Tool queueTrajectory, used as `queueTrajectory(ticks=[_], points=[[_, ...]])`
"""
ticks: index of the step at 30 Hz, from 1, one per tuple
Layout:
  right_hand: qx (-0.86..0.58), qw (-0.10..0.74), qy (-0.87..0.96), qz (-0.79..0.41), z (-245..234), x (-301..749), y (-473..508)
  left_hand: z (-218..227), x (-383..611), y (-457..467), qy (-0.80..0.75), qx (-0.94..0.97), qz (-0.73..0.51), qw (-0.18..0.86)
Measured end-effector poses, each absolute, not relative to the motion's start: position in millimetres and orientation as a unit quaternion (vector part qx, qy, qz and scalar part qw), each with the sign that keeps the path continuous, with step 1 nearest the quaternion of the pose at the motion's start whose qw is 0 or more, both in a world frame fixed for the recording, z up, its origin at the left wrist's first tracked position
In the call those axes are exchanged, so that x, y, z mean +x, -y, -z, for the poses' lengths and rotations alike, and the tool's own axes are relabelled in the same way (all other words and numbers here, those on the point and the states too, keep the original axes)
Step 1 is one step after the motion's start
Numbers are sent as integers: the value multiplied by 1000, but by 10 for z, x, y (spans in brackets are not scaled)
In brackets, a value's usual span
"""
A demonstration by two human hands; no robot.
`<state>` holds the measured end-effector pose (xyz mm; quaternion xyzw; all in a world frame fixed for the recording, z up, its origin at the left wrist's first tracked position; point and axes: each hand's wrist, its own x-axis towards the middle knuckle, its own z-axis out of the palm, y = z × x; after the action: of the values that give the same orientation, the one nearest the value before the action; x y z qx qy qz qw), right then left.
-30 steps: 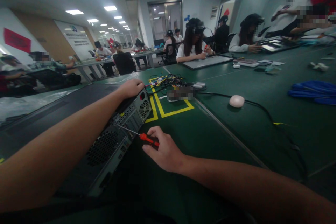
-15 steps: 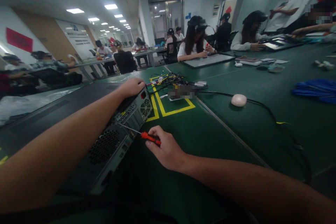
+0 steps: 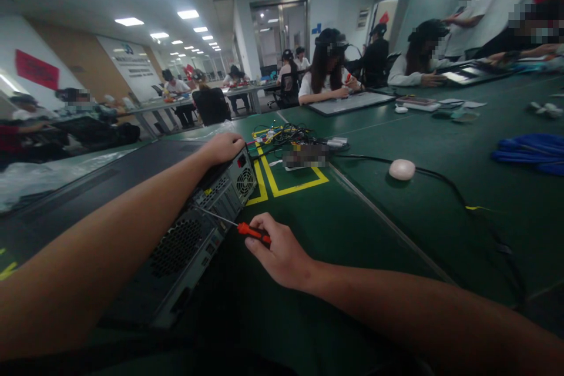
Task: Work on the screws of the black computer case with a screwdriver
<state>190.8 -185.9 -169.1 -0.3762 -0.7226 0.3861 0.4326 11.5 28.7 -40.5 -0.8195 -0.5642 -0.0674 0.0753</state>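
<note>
A black desktop computer case point(image 3: 127, 173) lies on its side on the green table, its metal back panel with fan grille and slots turned towards me. My left hand point(image 3: 224, 148) presses on its far top edge, fingers bent over the corner. In my right hand point(image 3: 282, 249) is a screwdriver point(image 3: 253, 233) with a red and black handle, gripped between thumb and fingers. Its thin shaft points up and left, and the tip meets the back panel near the slots. Whatever sits under the tip is too small to make out.
Beyond the case lies a tangle of cables point(image 3: 295, 134) beside yellow tape marks point(image 3: 299, 189). A pale mouse-like object point(image 3: 402, 170), a black cable and a blue bundle point(image 3: 531, 153) are to the right. Clear plastic wrap point(image 3: 26, 179) lies left. A co-worker point(image 3: 328, 73) sits across the table.
Almost nothing differs. The view has shifted very slightly; both hands and the screwdriver keep their places against the computer case.
</note>
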Motion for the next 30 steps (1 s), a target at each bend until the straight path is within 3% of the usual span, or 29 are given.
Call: queueTrajectory(ticks=[30], points=[[-347, 439, 741, -371, 1699, 1895, 1847, 418, 94, -314, 564, -820, 63, 74]])
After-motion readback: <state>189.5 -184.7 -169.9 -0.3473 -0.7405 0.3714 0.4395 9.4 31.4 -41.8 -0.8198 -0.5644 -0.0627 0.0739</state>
